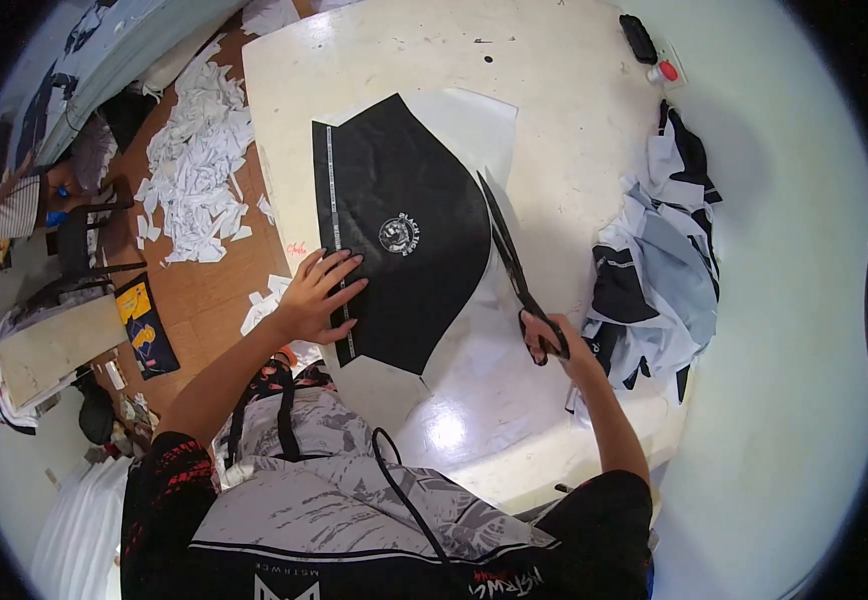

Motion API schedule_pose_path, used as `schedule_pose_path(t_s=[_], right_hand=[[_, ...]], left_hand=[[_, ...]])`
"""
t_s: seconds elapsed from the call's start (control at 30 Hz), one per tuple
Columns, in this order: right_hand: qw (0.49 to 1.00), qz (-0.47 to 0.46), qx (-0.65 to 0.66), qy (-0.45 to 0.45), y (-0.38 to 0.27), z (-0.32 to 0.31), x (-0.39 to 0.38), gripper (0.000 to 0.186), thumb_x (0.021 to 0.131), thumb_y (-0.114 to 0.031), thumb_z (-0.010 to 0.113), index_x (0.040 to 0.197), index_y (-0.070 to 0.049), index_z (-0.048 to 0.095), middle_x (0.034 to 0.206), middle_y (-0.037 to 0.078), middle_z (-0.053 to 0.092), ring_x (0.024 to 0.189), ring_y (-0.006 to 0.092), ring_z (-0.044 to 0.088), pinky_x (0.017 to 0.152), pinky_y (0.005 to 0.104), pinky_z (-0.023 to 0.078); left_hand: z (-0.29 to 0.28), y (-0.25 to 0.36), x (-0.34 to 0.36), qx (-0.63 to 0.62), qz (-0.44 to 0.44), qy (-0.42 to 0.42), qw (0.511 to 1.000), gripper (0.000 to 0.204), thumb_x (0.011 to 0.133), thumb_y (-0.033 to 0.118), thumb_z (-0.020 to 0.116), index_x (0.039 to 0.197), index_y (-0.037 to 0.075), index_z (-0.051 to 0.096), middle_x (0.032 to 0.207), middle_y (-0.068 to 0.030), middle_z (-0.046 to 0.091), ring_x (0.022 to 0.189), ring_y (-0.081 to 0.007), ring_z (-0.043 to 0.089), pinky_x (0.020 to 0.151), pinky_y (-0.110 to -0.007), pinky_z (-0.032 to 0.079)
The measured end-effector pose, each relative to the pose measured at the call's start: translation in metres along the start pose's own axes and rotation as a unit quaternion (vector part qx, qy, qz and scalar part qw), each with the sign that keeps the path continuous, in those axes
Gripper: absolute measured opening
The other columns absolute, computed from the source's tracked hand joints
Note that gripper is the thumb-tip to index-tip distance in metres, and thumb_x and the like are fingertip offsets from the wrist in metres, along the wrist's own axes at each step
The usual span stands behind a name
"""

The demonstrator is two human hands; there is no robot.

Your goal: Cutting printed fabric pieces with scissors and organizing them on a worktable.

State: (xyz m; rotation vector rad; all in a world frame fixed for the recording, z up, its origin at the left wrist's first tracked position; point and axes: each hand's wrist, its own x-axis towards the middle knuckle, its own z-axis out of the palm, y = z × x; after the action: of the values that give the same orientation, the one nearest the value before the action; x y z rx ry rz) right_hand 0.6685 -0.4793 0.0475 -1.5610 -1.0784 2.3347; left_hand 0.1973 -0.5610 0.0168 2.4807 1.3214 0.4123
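Observation:
A black fabric panel (424, 180) with a round white emblem and a narrow printed strip down its left side lies flat on the table. Beneath it, white sheet material (484, 115) shows at the upper right. My left hand (316, 300) rests on the panel's lower left edge, its fingers spread flat over the strip. In my right hand (554, 342) is a pair of large black scissors (516, 265), with fingers through the handles. The long blades point away from me, alongside the panel's curved right edge, and appear almost together.
The pale table (574, 120) has a heap of black, white and grey fabric pieces (659, 270) at its right. At the far right lie a black case (638, 38) and a red-capped container (666, 71). White scraps (199, 160) cover the floor at left, near a dark chair (89, 240) and another person (14, 205).

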Motion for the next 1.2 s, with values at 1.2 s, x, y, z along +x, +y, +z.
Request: schedule_pose_path(t_s=[1.2], right_hand=[[0.967, 0.045, -0.251, 0.003, -0.120, -0.059, 0.082, 0.050, 0.094, -0.047, 0.078, 0.069, -0.012, 0.053, 0.063, -0.001, 0.050, 0.053, 0.0114, 0.050, 0.052, 0.0286, 0.037]], left_hand=[[-0.003, -0.001, 0.002, -0.010, -0.004, -0.011, 1.000, 0.068, 0.078, 0.038, 0.078, 0.140, 0.014, 0.063, 0.159, -0.0166, 0.048, 0.146, -0.0375, 0.045, 0.120, -0.060, 0.033]])
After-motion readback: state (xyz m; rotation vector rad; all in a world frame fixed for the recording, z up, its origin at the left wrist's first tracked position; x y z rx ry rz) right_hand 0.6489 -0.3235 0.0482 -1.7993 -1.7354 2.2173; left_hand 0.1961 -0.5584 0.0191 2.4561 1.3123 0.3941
